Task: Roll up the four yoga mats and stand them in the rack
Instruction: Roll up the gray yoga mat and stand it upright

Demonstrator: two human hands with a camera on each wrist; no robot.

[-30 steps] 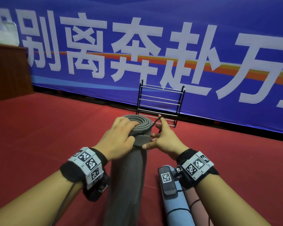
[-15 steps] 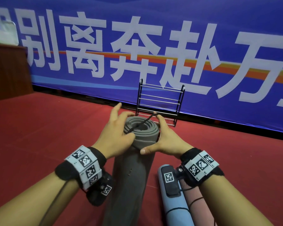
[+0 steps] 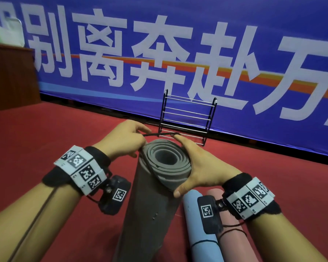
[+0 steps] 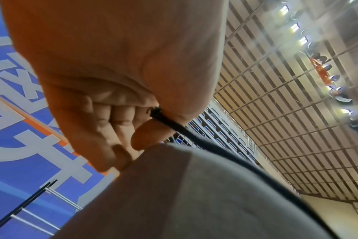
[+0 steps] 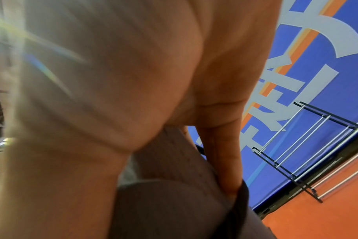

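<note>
A wide blue fabric banner (image 3: 235,35) with large white characters and an orange stripe spans the back wall. Below it lies red carpet flooring (image 3: 45,148). At far left stands a dark brown wooden cabinet (image 3: 9,76). The left wrist view shows a slatted beige ceiling (image 4: 286,113) with small lights.

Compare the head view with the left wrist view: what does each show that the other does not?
Only the head view shows the right hand gripping the rolled grey foam mat, plus the rolled light blue mat and rolled pink mat. Only the left wrist view shows the slatted ceiling. Both show the left hand pinching the thin black cord and the black metal rack.
</note>
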